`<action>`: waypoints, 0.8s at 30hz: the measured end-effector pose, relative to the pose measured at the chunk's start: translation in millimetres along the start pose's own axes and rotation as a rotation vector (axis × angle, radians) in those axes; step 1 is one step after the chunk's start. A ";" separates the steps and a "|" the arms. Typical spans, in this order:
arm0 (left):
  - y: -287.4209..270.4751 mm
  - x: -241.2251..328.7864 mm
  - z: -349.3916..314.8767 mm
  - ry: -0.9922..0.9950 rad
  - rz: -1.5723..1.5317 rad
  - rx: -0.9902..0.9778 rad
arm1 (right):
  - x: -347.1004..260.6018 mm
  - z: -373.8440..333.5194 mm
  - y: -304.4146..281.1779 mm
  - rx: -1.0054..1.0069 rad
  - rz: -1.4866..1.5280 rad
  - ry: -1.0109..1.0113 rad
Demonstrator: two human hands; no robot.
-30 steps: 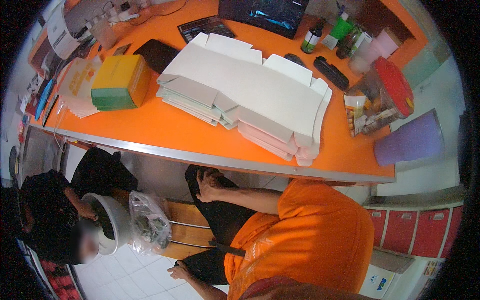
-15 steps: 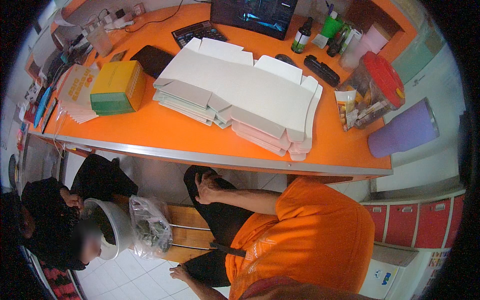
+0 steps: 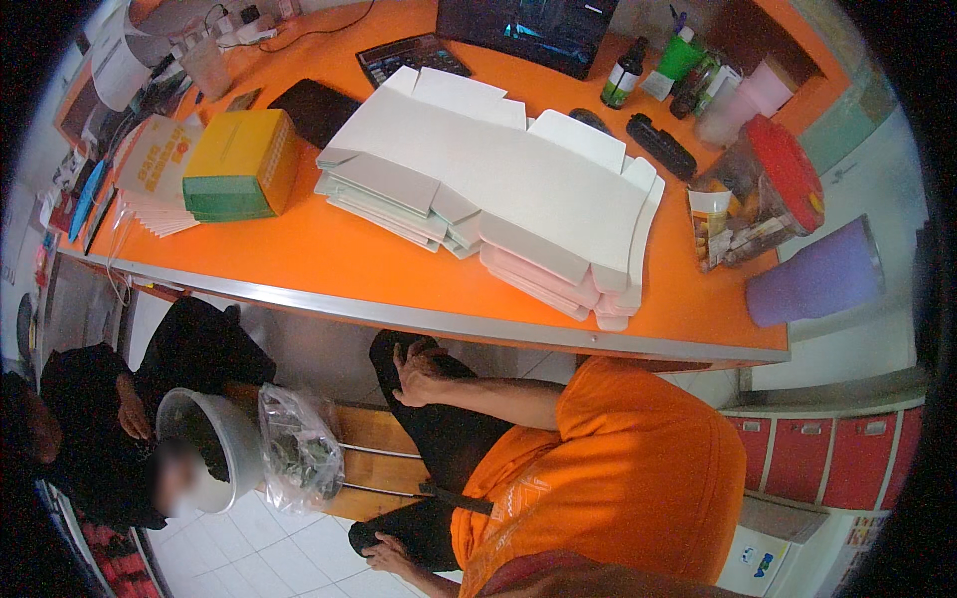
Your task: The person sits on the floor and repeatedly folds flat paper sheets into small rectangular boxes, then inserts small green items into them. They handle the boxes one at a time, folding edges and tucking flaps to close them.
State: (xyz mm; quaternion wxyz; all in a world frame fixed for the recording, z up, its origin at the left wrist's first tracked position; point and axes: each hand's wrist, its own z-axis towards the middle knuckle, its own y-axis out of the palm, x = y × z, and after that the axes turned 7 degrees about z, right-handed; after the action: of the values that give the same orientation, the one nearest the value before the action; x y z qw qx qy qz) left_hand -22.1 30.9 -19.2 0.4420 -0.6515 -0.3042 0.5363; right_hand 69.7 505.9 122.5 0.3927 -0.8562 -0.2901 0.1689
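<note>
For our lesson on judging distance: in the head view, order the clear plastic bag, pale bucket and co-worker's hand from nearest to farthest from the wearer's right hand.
From the right hand:
1. Clear plastic bag, left in the picture.
2. Pale bucket, just beyond it.
3. Co-worker's hand, beyond the bucket's far rim.

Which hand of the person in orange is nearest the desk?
The right hand, on the knee beside the desk; the left hand is on the farther knee.
</note>
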 end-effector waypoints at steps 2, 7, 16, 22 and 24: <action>-16.0 2.1 -18.7 -0.033 -0.061 -0.020 | 1.5 -2.1 -2.2 -0.010 0.006 0.005; -43.6 22.1 -7.8 -0.097 -0.029 0.027 | 7.3 11.1 18.6 0.084 0.079 0.007; 45.9 3.1 99.7 -0.059 -0.012 0.095 | 3.5 26.2 36.2 0.199 0.254 0.010; 57.7 14.1 108.2 0.129 0.051 0.124 | 5.1 1.9 4.5 0.004 0.150 0.053; 63.6 12.0 111.4 0.145 0.080 0.025 | 6.1 2.0 6.5 0.023 0.163 0.032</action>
State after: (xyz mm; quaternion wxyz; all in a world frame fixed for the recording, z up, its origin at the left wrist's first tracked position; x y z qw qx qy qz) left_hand -132.0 42.2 -85.5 0.4494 -0.6946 -0.2383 0.5087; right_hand 75.7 507.5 115.9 0.3920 -0.8750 -0.2110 0.1900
